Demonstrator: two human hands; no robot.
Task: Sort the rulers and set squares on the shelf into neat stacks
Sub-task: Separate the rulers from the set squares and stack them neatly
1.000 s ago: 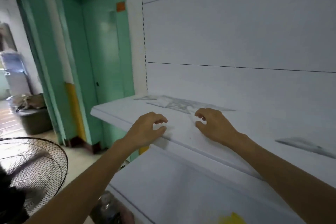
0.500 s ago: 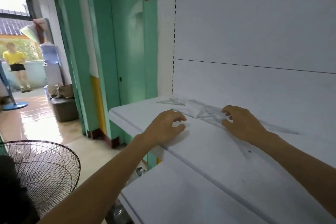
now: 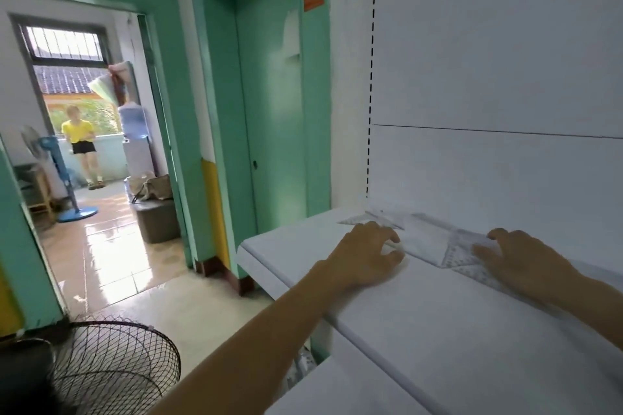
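Observation:
Several clear plastic set squares and rulers lie scattered along the back of the white shelf, against the wall panel. One clear set square lies just left of my right hand. My left hand rests on the shelf with fingers loosely curled, its fingertips near the left set squares. My right hand lies over the right part of the pile, fingertips touching a clear set square. Neither hand plainly holds anything.
A lower white shelf juts out beneath. To the left stand green door frames, a doorway with a person beyond, a dark stool, and a fan cage on the floor at bottom left.
The camera has swung left, showing more of the doorway. Both hands have slid farther back on the shelf toward the set squares; the right hand now touches the pile.

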